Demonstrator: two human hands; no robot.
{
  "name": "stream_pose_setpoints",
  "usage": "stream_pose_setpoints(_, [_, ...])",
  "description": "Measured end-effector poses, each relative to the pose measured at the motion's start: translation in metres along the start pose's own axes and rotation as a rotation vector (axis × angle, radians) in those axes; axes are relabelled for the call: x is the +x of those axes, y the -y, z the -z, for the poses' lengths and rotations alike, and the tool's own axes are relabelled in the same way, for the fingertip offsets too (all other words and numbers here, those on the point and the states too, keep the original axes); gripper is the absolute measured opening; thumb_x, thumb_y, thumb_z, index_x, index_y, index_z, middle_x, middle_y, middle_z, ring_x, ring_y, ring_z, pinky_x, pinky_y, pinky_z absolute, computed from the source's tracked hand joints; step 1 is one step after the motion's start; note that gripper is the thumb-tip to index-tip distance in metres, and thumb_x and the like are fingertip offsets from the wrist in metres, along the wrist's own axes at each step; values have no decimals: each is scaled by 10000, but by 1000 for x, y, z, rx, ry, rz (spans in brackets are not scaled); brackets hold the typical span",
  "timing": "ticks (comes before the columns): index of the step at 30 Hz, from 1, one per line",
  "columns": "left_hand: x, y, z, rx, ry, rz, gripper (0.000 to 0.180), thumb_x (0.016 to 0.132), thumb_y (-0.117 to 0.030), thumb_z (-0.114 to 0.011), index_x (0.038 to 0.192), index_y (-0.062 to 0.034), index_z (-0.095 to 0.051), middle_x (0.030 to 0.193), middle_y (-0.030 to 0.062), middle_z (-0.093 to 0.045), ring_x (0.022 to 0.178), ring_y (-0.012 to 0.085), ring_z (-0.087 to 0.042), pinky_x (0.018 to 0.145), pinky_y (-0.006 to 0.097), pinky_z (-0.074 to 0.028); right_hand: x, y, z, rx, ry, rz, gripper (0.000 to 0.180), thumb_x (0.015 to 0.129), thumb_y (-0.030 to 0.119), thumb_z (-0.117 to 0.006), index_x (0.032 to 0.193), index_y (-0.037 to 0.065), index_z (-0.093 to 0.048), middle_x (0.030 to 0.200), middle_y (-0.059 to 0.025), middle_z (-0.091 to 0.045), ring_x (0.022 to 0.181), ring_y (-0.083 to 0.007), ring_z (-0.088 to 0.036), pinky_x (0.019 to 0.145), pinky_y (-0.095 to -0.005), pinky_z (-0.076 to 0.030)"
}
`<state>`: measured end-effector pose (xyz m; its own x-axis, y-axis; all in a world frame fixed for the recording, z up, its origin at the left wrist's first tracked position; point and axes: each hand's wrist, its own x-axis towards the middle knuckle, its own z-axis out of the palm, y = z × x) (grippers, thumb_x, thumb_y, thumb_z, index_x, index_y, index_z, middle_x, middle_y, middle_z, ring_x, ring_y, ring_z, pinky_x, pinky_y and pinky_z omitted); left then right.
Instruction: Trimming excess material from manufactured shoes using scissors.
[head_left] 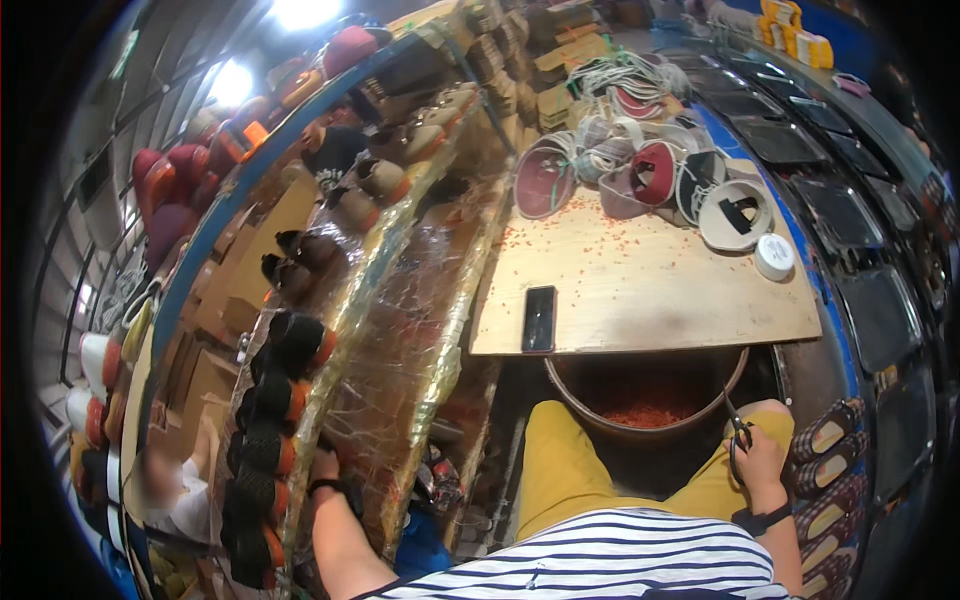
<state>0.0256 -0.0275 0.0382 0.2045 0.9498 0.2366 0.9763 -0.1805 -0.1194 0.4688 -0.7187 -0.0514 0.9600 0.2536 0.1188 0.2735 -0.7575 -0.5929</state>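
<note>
My right hand is closed round a pair of black-handled scissors, whose blades point up toward the rim of a round tub. Orange-red scraps lie in the tub's bottom, in front of my knees. Out to the left, my left hand reaches into the wrapped rack, close to a row of black shoes with orange soles. Its fingers are mostly hidden, and whether it holds anything cannot be seen.
A pale board bears a dark phone, a white round tub with a lid, small orange scraps and several shoe uppers. Plastic-wrapped rack rails run along my left. Patterned shoes stand at right, beside dark trays.
</note>
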Motion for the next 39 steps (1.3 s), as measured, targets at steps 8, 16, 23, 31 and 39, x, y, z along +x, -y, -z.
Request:
stream_pose_setpoints(8, [-31, -185, 12, -311, -88, -355, 269, 815, -184, -655, 1028, -19, -638, 1058, 201, -641, 980, 384, -609, 855, 464, -475, -3, -4, 5, -110, 32, -65, 430, 697, 461, -781, 715, 80, -583, 622, -109, -608, 603, -327, -621, 567, -428, -481])
stream_pose_setpoints(16, [-202, -431, 6, -694, -209, -1203, 85, 735, -59, -627, 819, -53, -639, 863, 140, -640, 841, 352, -585, 763, 473, -427, -16, 1, 36, -167, 6, -119, 436, 747, 522, -710, 798, 98, -628, 669, -139, -642, 638, -340, -644, 606, -443, -506])
stream_pose_setpoints(23, [-316, -506, -53, -554, 252, -1404, 240, 908, -255, -547, 835, -61, -669, 879, 166, -647, 874, 347, -617, 734, 464, -501, -44, -59, 109, -113, -228, -232, 193, 739, 64, -647, 917, 71, -574, 809, -173, -648, 795, -372, -635, 675, -457, -492])
stream_pose_setpoints(31, [-307, -510, -68, -412, 331, -1402, 332, 927, -294, -509, 748, -54, -653, 764, 177, -660, 729, 379, -640, 665, 491, -501, -143, -188, 214, -533, -515, -650, 119, 726, -6, -605, 832, 35, -572, 829, -184, -648, 825, -398, -621, 699, -495, -475])
stream_pose_setpoints(39, [-308, -512, -68, -369, 291, -1369, 368, 928, -290, -510, 674, -68, -657, 708, 166, -656, 706, 380, -638, 653, 489, -499, -239, -241, 231, -498, -379, -1293, 296, 795, 34, -587, 1086, 44, -640, 1070, -227, -649, 1017, -386, -618, 858, -459, -502])
